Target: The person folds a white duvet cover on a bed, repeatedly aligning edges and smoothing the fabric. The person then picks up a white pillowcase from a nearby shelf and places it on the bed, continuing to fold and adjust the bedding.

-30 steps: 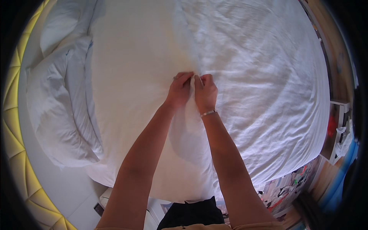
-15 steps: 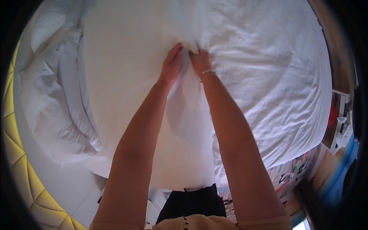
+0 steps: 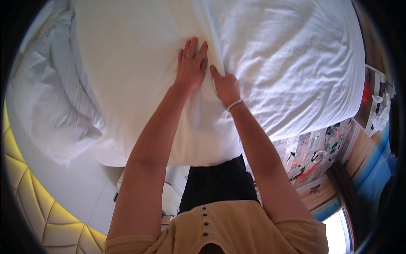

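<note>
- The smooth white cover (image 3: 131,80) lies just left of the wrinkly white cloth (image 3: 292,80), and its edge runs up beside it.
- My left hand (image 3: 192,63) rests on the cover, left of the wrinkly cloth, with its grip spread wide.
- My right hand (image 3: 226,86) is at the wrinkly cloth's left side, thumb on the cover. Its fingers are tucked away, so I cannot tell if that grip pinches.
- I think soft presses and one straight pull would stop lumps.
- A puffy white bundle (image 3: 46,110) sits well left of the wrinkly cloth.
</note>
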`<state>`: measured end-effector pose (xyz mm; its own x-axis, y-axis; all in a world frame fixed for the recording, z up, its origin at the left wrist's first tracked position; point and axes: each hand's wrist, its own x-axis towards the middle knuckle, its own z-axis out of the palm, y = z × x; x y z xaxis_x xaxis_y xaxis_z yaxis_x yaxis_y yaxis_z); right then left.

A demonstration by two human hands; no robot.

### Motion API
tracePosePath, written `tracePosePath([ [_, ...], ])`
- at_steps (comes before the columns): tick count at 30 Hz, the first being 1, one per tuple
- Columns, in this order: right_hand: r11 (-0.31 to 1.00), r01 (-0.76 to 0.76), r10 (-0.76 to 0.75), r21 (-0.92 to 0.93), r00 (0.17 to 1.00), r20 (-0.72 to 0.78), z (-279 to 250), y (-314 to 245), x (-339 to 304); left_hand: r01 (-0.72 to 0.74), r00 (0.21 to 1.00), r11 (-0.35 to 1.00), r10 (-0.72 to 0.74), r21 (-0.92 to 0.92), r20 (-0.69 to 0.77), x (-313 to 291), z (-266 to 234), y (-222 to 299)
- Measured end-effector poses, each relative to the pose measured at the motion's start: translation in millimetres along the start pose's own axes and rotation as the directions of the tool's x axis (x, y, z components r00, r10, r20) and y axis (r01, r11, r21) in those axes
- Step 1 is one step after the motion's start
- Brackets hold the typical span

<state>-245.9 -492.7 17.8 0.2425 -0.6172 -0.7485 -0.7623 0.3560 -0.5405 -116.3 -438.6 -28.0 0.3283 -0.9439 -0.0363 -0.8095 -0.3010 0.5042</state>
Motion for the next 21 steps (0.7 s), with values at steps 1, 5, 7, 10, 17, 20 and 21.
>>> tracePosePath([
  [1, 0.995, 0.063, -0.066, 0.077, 0.997, 0.034, 0, 16, -1, -0.008, 1.0, 1.0, 0.008, -0.011, 0.026, -1, -4, 5],
  [5, 0.961, 0.276, -0.268, -0.01, 0.942, 0.203, -9, 82, -51, -0.008, 0.995, 0.996, 0.017, -0.09, 0.097, -44, 3, 29],
  [7, 0.992, 0.128, -0.127, -0.021, 0.991, 0.039, -9, 101, -57, -0.035, 0.999, 0.988, 0.039, -0.147, 0.025, -65, 21, 43],
  [10, 0.994, 0.096, -0.097, -0.048, 0.995, -0.013, -7, 120, -61, 0.03, 0.995, 0.985, -0.012, -0.171, 0.103, -126, 35, 72],
  [17, 0.995, -0.04, 0.006, 0.096, 0.944, 0.329, -14, 203, -143, 0.001, 0.989, 0.993, 0.016, -0.114, 0.144, -255, 37, 112],
  [20, 0.976, -0.02, -0.007, 0.215, 0.993, 0.121, 12, 251, -141, -0.064, 0.972, 0.996, 0.075, -0.057, 0.225, -280, 39, 124],
  [21, 0.988, 0.143, -0.143, 0.064, 0.99, -0.008, 17, 265, -145, -0.11, 0.953, 0.994, 0.111, -0.021, 0.283, -288, 37, 127],
])
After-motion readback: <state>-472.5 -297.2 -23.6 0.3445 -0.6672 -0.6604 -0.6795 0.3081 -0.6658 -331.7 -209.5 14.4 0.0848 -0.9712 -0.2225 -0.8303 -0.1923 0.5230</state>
